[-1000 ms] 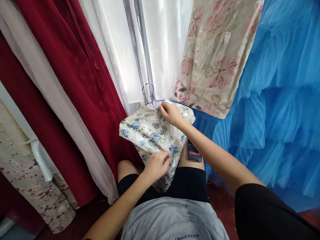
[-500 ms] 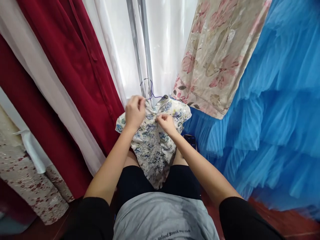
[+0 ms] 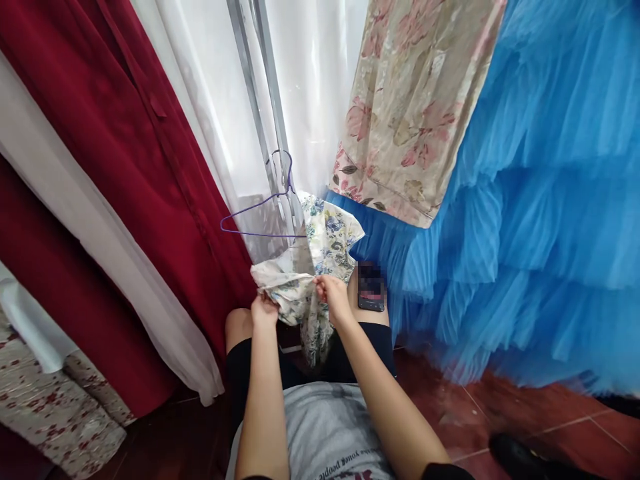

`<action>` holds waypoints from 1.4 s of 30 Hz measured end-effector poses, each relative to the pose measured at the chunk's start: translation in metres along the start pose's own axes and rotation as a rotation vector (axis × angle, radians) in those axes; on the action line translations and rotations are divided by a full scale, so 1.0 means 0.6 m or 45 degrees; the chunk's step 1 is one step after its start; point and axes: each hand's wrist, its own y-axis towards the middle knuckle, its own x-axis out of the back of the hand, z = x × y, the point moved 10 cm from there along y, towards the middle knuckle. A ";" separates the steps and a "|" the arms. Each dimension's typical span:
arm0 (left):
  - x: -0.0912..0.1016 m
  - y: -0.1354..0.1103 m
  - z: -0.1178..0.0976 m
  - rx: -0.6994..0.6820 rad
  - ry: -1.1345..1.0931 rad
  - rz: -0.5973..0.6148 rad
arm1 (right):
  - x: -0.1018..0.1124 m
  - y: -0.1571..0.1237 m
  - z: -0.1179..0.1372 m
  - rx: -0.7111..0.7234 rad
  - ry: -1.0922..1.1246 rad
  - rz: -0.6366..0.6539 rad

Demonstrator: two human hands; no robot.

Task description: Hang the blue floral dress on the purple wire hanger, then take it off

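A white blouse with blue and green flowers (image 3: 333, 233) hangs half off a purple hanger (image 3: 253, 208). Its right shoulder is still on the hanger, while the left arm of the hanger is bare. My left hand (image 3: 263, 310) is closed on the blouse's pulled-down left side, low over my lap. Pinched in the fingers of my right hand (image 3: 330, 291) is the blouse's edge near its middle. The lower part of the blouse drapes between my thighs.
Grey metal poles (image 3: 273, 100) stand behind the hanger. A phone (image 3: 371, 290) lies on my right thigh. Red and white cloths (image 3: 165, 167) hang at left; a floral garment (image 3: 400, 127) and a blue ruffled gown (image 3: 540, 233) hang at right. A dark shoe (image 3: 520, 453) is on the red tiles.
The blouse's left side has come off the hanger and folded down toward my lap. Both hands have moved lower, and the phone is now more exposed.
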 end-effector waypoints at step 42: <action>-0.041 -0.316 0.095 0.008 1.642 1.529 | -0.100 -0.228 0.085 -0.286 -0.206 1.703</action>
